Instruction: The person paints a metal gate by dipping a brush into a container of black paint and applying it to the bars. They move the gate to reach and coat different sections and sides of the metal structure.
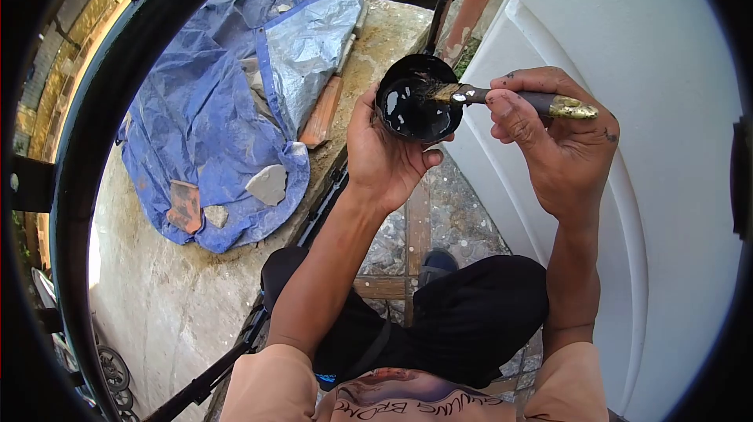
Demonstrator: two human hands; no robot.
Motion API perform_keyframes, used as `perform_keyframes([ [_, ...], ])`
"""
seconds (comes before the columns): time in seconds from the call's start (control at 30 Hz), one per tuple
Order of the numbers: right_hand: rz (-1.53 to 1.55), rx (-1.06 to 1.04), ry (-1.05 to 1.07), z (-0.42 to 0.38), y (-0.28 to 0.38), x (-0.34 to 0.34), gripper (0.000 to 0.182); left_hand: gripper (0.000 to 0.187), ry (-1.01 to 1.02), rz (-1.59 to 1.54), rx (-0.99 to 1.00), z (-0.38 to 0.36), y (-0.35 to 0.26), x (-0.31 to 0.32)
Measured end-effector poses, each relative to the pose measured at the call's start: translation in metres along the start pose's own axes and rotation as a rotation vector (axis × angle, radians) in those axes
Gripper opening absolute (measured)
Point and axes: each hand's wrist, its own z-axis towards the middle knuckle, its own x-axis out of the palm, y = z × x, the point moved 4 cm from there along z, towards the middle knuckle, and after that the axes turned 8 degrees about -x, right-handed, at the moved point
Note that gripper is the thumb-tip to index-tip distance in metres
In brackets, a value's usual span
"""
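My left hand (390,157) is wrapped round a small round can of black paint (418,125), holding it up in front of me with its mouth facing the camera. Glossy black paint fills the inside, and its outer wall is mostly hidden by my palm and fingers. A paintbrush (541,102) is pinched between the thumb and fingers of my right hand (557,132). Its bristles reach over the rim into the can, their tips dark with paint. The handle end looks yellowish and worn. Dark smudges mark the right hand's fingers.
At left a blue tarp (204,108) lies on a concrete ledge, weighed down by broken tile (185,206) and stones (267,185). A dark curved metal bar (69,187) arches along the left. A large white panel (667,147) stands close on the right. Speckled floor tiles (463,210) lie below.
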Motion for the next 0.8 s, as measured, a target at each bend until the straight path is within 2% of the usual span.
perform_keyframes([
  [0.13, -0.003, 0.004, 0.073, 0.002, 0.002, 0.008, 0.015, 0.062, 0.032, 0.016, -0.015, -0.002, -0.002, 0.002],
  [0.23, 0.156, 0.023, 0.034, 0.002, -0.003, 0.005, 0.015, 0.063, 0.041, 0.009, -0.038, -0.003, -0.002, 0.0],
  [0.33, 0.092, -0.048, -0.045, 0.007, 0.018, 0.001, 0.016, 0.063, 0.085, -0.058, -0.04, 0.003, -0.007, 0.001],
  [0.43, 0.012, -0.041, -0.039, 0.008, 0.019, -0.015, 0.018, 0.064, 0.12, -0.08, -0.026, 0.013, -0.017, 0.005],
  [0.57, 0.186, -0.034, -0.044, 0.02, 0.016, -0.022, 0.019, 0.064, 0.111, -0.059, -0.027, 0.025, -0.03, 0.024],
  [0.7, 0.216, -0.063, -0.099, 0.028, -0.002, -0.018, 0.018, 0.062, 0.12, -0.038, -0.036, 0.045, -0.042, 0.035],
  [0.8, 0.253, -0.104, -0.086, 0.044, 0.015, -0.003, 0.018, 0.061, 0.154, -0.053, -0.018, 0.058, -0.058, 0.042],
])
